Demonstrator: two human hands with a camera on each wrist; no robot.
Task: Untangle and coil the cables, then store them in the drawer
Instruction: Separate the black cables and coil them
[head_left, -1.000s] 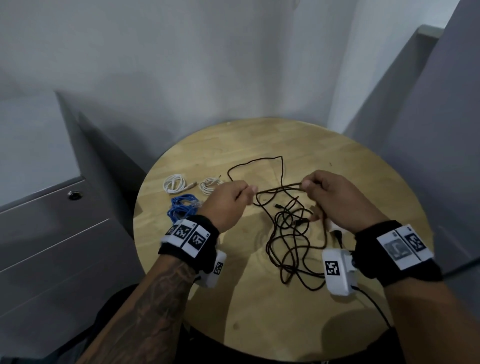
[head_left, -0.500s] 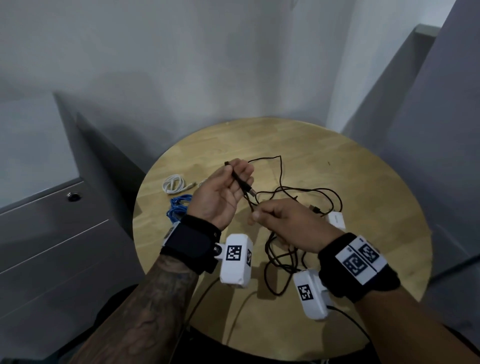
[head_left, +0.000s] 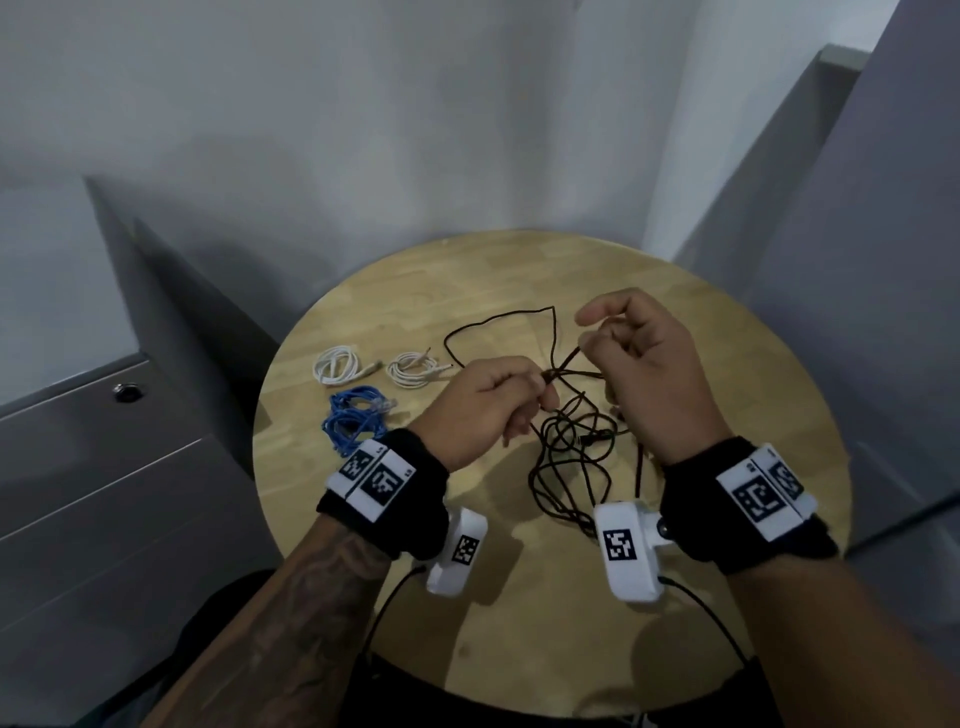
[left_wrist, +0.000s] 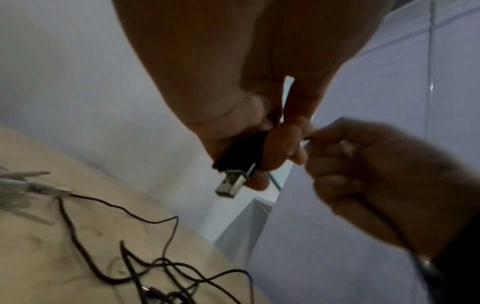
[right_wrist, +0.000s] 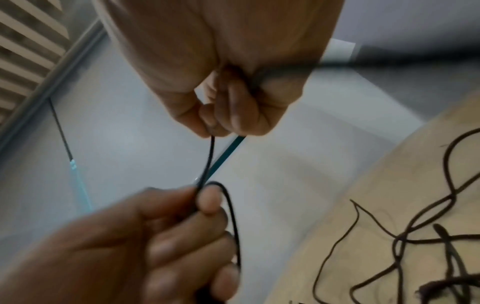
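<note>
A tangled black cable (head_left: 571, 457) lies in loose loops on the round wooden table (head_left: 727, 395), with one long loop reaching toward the far side. My left hand (head_left: 540, 395) is above the tangle and grips the cable's end, its USB plug (left_wrist: 230, 183) sticking out below the curled fingers. My right hand (head_left: 592, 332) is just beyond and to the right. Its thumb and fingers pinch a strand of the same cable (right_wrist: 210, 152). That short strand runs straight between the two hands.
Two coiled white cables (head_left: 335, 366) (head_left: 413, 370) and a coiled blue cable (head_left: 356, 421) lie on the table's left side. A grey drawer cabinet (head_left: 104, 493) with a round lock (head_left: 124, 393) stands to the left, drawers closed. Grey walls and panels surround the table.
My left hand has turned from palm up to palm down and dropped toward the tangle. My right hand has risen and moved farther away, drawing a strand between the hands.
</note>
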